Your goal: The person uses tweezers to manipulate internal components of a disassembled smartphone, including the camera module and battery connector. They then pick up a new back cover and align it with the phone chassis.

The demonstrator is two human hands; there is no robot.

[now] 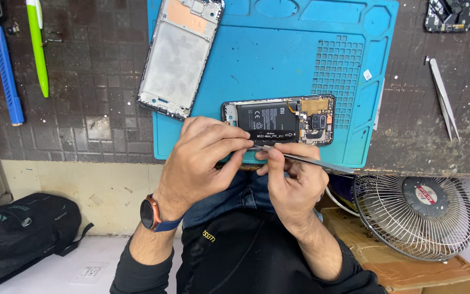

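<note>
An opened phone (278, 121) with its back cover off lies on a blue work mat (278, 60), showing a black battery and a camera module. My left hand (205, 158) rests on the phone's near left corner, fingers curled onto its lower edge. My right hand (292, 174) grips metal tweezers (305, 159), whose tip touches the phone's lower edge by my left fingertips. A smartwatch sits on my left wrist.
A bare phone frame (178, 54) lies at the mat's left edge. Screwdrivers and pens (6, 65) lie far left. Spare tweezers (444, 100) and a second phone part (450, 13) are at right. Below the bench stand a fan (417, 215), a cardboard box and a black bag (17, 234).
</note>
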